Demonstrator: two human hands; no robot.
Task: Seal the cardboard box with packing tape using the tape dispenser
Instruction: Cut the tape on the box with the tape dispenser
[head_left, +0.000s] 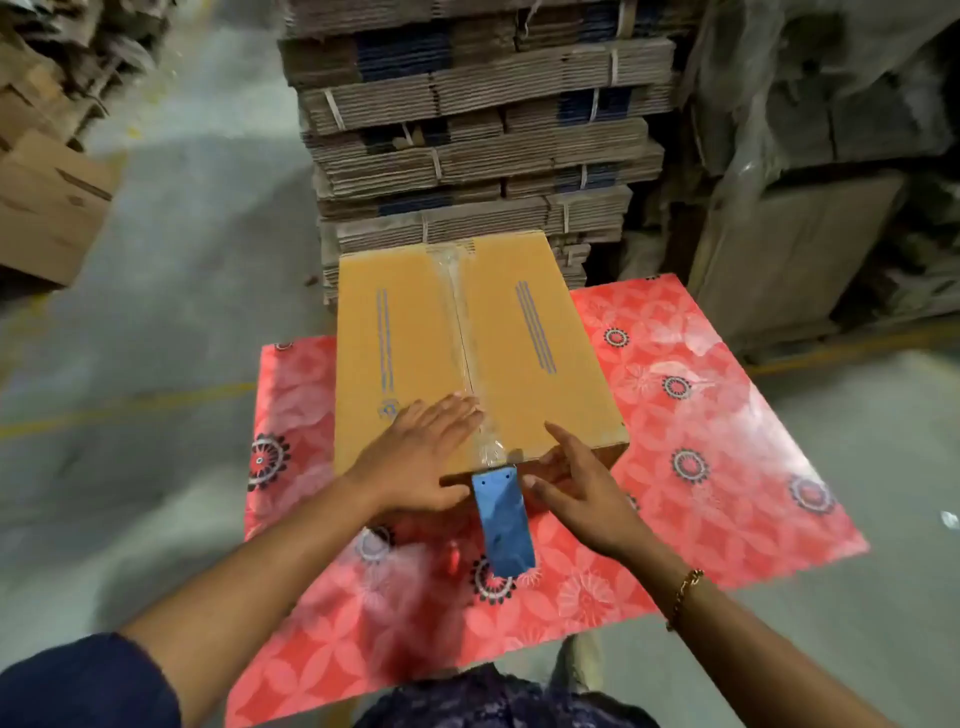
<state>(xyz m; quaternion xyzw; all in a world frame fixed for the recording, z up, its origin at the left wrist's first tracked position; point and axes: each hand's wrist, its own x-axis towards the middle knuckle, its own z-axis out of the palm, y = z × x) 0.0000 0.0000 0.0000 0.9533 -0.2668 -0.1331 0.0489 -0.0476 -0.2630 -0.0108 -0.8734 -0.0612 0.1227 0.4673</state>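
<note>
Closed tan corrugated cardboard box (467, 353), rectangular, sits on a table covered in a glossy red floral-patterned cloth (701, 415), its far end overhanging the table's far edge; flaps meet along a centre seam, and a strip of clear, crinkled packing tape (460, 322) runs the length of that seam, shiny and slightly wrinkled at both ends; faint blue printed stripes mark each flap. Blue flat-sided tape dispenser (503, 522), oblong, hangs at the box's near edge, its upper end touching the tape where it folds over the edge, its lower end above the cloth. Left hand (415, 457) lies flat and spread, palm down on the box top just left of the seam, fingertips reaching the tape; it grips nothing. Right hand (582, 488) is open, fingers loosely extended, resting against the box's near right corner just beside the dispenser; whether it touches the dispenser I cannot tell; a gold chain bracelet (683, 597) circles that wrist. Beyond the table, a tall stack of flattened brown cardboard sheets (478, 130), bundled with pale straps, layered edges rough; smooth grey concrete floor (182, 234) around.
</note>
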